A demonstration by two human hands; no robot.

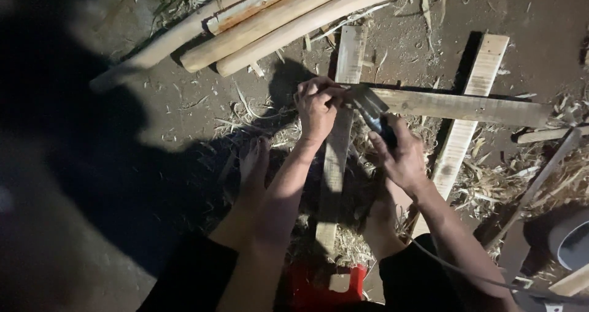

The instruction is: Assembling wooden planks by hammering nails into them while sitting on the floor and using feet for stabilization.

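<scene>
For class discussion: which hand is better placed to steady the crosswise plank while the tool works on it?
Probably the left hand: it already grips the crosswise plank at its end, while the right hand holds the dark tool.

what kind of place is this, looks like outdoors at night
Probably a rough outdoor woodworking spot, lit in the dark: bare dirt ground strewn with shavings, peeled logs stacked nearby, and planks laid crosswise under the person's hands.

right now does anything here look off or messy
Yes: wood shavings and dry husks litter the dirt around the planks. The person's bare foot rests among them, close to the blade-like tool that the right hand holds and the left hand steadies.
</scene>
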